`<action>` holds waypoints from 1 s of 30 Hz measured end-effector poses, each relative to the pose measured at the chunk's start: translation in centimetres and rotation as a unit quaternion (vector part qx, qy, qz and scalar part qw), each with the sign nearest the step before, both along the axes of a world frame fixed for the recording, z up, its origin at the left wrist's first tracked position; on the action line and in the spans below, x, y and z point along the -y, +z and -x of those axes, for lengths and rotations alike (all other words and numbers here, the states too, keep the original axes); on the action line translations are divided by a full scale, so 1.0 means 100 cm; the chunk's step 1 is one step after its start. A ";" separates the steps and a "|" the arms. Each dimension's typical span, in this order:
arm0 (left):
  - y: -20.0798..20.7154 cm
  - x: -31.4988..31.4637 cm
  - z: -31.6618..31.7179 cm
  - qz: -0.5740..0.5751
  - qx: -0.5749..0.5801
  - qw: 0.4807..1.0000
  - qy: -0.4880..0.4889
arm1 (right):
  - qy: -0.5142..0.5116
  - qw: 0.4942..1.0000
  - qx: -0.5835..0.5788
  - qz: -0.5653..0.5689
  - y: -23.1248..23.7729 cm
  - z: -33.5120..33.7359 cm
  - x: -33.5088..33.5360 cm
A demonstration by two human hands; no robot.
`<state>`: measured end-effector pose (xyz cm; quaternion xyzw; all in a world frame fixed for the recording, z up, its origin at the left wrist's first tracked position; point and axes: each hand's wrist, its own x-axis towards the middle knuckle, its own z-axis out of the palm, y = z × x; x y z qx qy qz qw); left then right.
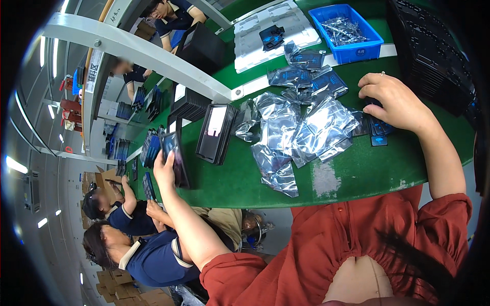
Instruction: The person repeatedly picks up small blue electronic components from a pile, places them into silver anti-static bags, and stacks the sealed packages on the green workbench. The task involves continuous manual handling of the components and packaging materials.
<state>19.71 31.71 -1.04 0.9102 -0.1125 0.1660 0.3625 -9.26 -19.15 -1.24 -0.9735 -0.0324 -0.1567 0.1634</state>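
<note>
Near the left part of the green surface's [229, 186] near edge, the left hand [164, 171] grasps a black tray [178, 162], thumb and fingers closed on its side so that it stands up on edge. Just beside it, farther in from that edge, sits a stack of shallow black trays [208, 151] with a pale inside showing.

Toward the right end of the surface, the right hand [395, 99] bends its fingers down over a dark item beside small dark-blue cards [378, 141], which lie under and next to the palm; I cannot tell whether it pinches one or merely rests there.

Between the hands, a loose heap of shiny silver pouches [321, 132] spreads over the middle of the surface, its lower left part reaching close to the near edge. Dark-blue packets [291, 77] adjoin the heap on its far side. Closer to the far edge are a white molded tray [250, 46] bearing dark pieces and a blue bin [341, 55] filled with small clear packets. A tall pile of black trays [429, 64] occupies the far right corner.
</note>
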 end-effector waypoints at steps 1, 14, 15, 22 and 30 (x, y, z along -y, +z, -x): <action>0.004 0.023 0.004 -0.019 0.001 1.000 -0.015 | 0.004 1.000 -0.003 -0.002 -0.001 0.001 0.000; -0.027 0.130 -0.012 -0.256 0.044 0.960 -0.108 | 0.027 1.000 0.003 0.005 -0.001 0.002 0.004; -0.026 0.133 -0.011 -0.253 0.036 0.960 -0.110 | 0.028 1.000 0.003 0.008 -0.001 0.003 0.004; -0.026 0.117 -0.008 -0.297 0.016 0.953 -0.062 | 0.034 0.999 0.010 0.015 -0.002 0.003 0.002; -0.029 0.122 -0.007 -0.254 0.030 0.965 -0.057 | 0.036 0.999 0.005 0.010 -0.003 0.003 0.002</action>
